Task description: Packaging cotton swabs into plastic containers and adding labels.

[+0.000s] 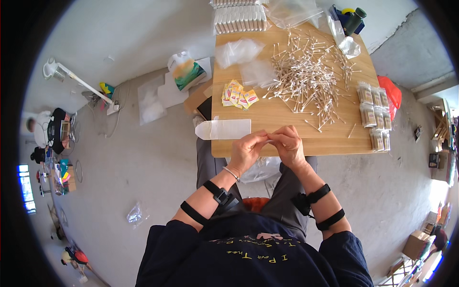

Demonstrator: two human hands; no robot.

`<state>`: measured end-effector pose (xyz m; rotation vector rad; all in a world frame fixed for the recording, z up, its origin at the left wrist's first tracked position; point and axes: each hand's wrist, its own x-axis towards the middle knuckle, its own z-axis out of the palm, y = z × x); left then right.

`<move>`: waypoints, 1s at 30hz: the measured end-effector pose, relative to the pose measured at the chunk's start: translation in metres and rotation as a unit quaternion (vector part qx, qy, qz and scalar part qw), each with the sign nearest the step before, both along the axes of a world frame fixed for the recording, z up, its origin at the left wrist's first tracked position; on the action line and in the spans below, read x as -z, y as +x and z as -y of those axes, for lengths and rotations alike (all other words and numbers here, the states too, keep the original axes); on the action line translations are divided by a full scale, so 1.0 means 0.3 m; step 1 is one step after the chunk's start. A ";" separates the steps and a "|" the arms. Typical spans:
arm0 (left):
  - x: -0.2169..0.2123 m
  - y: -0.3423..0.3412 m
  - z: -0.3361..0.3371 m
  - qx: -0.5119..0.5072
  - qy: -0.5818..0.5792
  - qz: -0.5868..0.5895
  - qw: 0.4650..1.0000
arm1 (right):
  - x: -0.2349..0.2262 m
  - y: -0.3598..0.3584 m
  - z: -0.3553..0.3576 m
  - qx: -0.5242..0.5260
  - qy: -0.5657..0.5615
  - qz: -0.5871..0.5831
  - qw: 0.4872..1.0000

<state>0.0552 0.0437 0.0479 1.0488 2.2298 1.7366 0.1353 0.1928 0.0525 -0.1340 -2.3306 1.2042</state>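
My left hand and my right hand meet over the near edge of the wooden table. Both have their fingers pinched together, closed on something small and pale that the fingers mostly hide. Just left of them lies a white card strip with a rounded end that sticks out past the table's side. Beyond the hands spreads a loose heap of cotton swabs. Small yellow-and-white printed cards lie left of the heap, with clear plastic bags behind them.
Packed bundles of swabs line the table's right edge. Stacked white packs stand at the far left corner, and a dark green bottle at the far right. A red bag hangs beside the table; a cardboard box stands left.
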 end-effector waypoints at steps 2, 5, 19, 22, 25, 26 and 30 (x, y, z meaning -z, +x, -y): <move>0.012 0.017 0.008 -0.011 0.005 -0.018 1.000 | 0.023 0.008 0.004 0.005 0.013 -0.021 1.000; 0.012 0.033 0.023 -0.009 -0.004 0.011 1.000 | 0.014 0.022 0.003 -0.009 0.008 -0.006 1.000; 0.049 0.017 0.025 0.042 0.082 0.399 0.912 | 0.014 -0.001 -0.025 -0.040 -0.106 0.119 0.986; 0.036 -0.012 0.018 0.069 0.070 0.435 0.895 | 0.016 -0.002 -0.035 -0.046 -0.139 0.124 0.981; 0.024 -0.010 0.011 0.075 0.064 0.298 0.950 | 0.013 -0.002 -0.037 -0.049 -0.105 0.099 0.988; 0.020 -0.008 0.010 0.075 0.065 0.298 0.950 | 0.012 -0.002 -0.038 -0.047 -0.066 0.078 0.994; -0.006 -0.018 0.012 0.008 -0.027 -0.162 0.986 | 0.007 -0.005 -0.037 -0.047 0.051 0.008 0.998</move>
